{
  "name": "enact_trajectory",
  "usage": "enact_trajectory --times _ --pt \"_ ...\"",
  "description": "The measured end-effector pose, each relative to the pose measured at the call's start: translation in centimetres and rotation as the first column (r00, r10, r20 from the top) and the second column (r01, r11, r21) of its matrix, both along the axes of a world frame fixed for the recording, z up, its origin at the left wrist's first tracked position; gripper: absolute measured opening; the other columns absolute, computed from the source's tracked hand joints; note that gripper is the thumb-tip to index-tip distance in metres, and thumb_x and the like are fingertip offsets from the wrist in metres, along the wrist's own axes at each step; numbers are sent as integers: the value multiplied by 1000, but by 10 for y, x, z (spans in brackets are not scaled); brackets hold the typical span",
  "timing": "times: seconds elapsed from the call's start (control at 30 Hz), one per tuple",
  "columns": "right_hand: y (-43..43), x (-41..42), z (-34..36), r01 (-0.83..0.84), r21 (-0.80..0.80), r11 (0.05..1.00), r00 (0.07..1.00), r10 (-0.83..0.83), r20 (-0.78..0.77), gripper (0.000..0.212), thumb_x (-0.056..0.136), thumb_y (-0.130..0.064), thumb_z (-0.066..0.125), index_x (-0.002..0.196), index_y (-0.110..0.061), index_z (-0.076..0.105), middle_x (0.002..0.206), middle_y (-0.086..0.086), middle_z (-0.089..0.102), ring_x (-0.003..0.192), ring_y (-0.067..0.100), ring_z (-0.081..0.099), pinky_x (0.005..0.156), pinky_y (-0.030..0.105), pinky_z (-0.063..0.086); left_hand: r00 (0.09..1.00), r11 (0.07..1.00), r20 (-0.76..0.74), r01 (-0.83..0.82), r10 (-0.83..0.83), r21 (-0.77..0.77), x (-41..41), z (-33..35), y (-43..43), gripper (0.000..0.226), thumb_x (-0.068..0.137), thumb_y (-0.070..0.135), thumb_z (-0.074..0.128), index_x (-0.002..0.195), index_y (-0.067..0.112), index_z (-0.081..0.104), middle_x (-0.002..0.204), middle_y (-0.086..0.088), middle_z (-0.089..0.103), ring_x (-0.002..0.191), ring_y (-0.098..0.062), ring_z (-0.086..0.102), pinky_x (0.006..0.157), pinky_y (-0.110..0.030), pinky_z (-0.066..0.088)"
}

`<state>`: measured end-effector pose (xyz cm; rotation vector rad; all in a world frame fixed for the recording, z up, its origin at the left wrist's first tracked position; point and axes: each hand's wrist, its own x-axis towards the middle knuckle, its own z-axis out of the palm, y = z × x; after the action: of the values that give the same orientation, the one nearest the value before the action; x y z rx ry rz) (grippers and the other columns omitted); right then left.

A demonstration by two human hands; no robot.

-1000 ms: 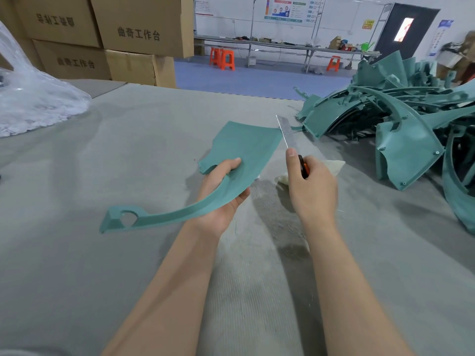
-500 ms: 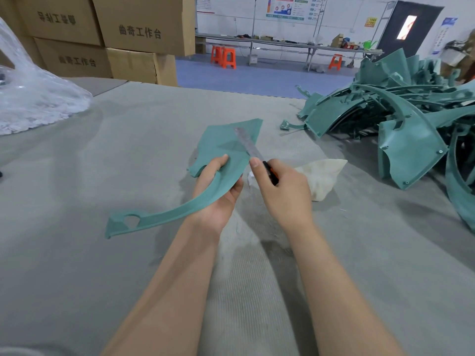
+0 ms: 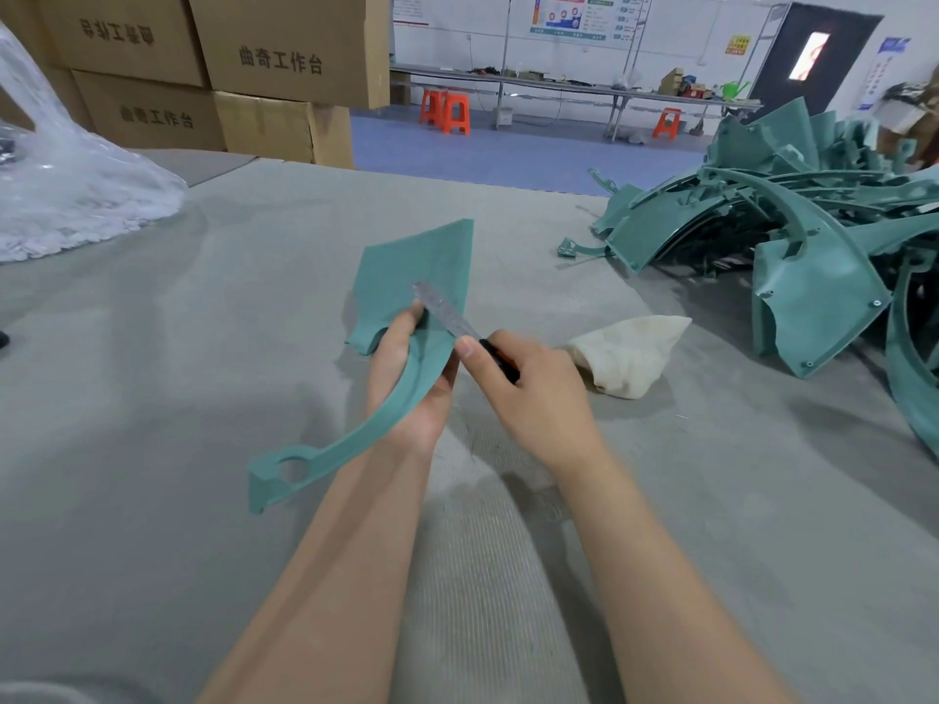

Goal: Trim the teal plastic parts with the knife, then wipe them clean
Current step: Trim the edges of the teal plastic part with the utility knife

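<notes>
Head view: 曲奇工作台 lettering on cardboard boxes point(image 3: 284, 48) beyond teal part point(image 3: 406, 266), knife point(image 3: 449, 313).

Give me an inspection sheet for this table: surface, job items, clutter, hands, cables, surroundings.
Surface: grey felt-like table.
Job's things: teal part held off the table; knife blade across its flat face; cloth lying right of hands; pile of teal parts far right.
Clutter: clear plastic bag far left.
Hands: left hand grips the part; right hand grips the knife.
Cables: nothing seen on the table.
Surroundings: cardboard boxes, orange stools, long bench behind.
</notes>
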<state>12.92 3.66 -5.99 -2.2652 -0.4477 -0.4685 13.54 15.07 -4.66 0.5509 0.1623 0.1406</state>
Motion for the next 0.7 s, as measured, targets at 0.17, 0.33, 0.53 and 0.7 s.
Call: enact_trajectory --times 0.17,0.33,0.53,0.7 --pt "2 -1 3 -27 69 997 999 28 -18 53 94 -54 47 70 -6 49 53 -4 39 55 16 38 54 34 32 1000 999 10 30 -30 -42 0 4 1 23 94 7 49 72 11 53 57 0 56 50 -10 57 49 -19 50" --pt "-10 3 6 204 231 951 979 -204 -25 55 94 -60 36 69 -12 50 58 -1 54 58 19 48 58 37 39 991 991 -1 133 -133 -12 0 3 -2 10 93 11 54 86 11 60 79 -4 59 55 -7 56 48 -15 49" --pt "-11 5 2 295 134 946 955 -295 -19 51 96 -55 39 60 -18 35 51 -4 40 53 14 39 50 32 29 986 986 -9 166 -166 -29 -1 1 -5 8 93 11 54 86 11 60 82 -4 58 56 -7 57 49 -15 49" --pt "-10 3 2 268 121 956 963 -269 -5 52 95 -56 39 62 -16 33 51 -3 37 54 18 37 50 32 28 988 984 -38 148 -153 -93 -2 0 -7 7 91 8 57 86 8 61 83 -7 61 53 -9 60 48 -17 50"
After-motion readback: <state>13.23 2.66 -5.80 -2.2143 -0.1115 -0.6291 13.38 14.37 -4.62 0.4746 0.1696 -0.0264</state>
